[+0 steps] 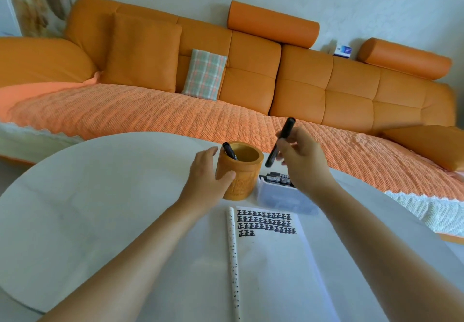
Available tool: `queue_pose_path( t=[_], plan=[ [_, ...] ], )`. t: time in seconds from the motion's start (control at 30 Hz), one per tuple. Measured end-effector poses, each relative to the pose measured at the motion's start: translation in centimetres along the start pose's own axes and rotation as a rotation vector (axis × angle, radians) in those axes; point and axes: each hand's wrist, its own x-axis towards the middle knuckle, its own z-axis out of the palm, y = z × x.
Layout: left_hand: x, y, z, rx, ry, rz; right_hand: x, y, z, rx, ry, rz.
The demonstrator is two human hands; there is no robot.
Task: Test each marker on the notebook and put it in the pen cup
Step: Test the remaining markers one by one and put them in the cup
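— orange-brown pen cup (239, 171), is that what stands at the middle of the frame?
— yes, upright on the pale round tabletop (88, 196). the person's left hand (204, 171) grips it from its left side, with the thumb across the near wall and the fingers (209, 151) curled toward the far side.
— anything inside it?
— one black stowed marker (229, 149) leans against the cup's left rim, its upper end poking out.
— and the right hand?
— the right hand (302, 163) is raised just right of the cup, above the tabletop. its fingers (283, 152) are clamped on a black marker (281, 141). that marker is tilted, with its upper end toward the top of the frame and its lower end down and to the left. the lower end is close to the cup's right rim, but outside it.
— where is the notebook?
— the notebook (271, 259) lies open in the lower middle of the frame, on the near side of the cup. four rows of black marks fill the top of its page, and the last row is short.
— more markers anywhere?
— a clear plastic box (283, 197) sits just right of the cup, between the notebook and the raised hand. several dark markers lie in it.
— and behind?
— an orange sofa (301, 83) spans the upper frame, with a plaid cushion (204, 74) left of centre.
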Motion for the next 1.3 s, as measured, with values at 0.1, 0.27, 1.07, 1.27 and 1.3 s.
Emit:
queue_pose_path(
  t=[0.1,0.27,1.07,1.27,1.3],
  plan=[
    [0.4,-0.3,1.1,-0.080,-0.079,0.007,2.7,-0.6,0.9,-0.024,0.010,-0.054],
    [0.7,-0.6,1.7,-0.124,-0.058,0.018,5.0,-0.1,3.0,-0.310,-0.144,-0.070],
    [1.4,-1.3,1.2,-0.077,-0.038,0.044,4.7,6.8,-1.1,-0.913,-0.597,0.176],
    [0.7,-0.8,1.1,0.024,0.024,0.029,5.3,7.3,-0.8,-0.946,-0.604,0.110],
    [0.4,-0.5,1.0,0.045,0.058,0.031,5.4,7.4,-0.8,-0.945,-0.598,0.104]
  ],
)
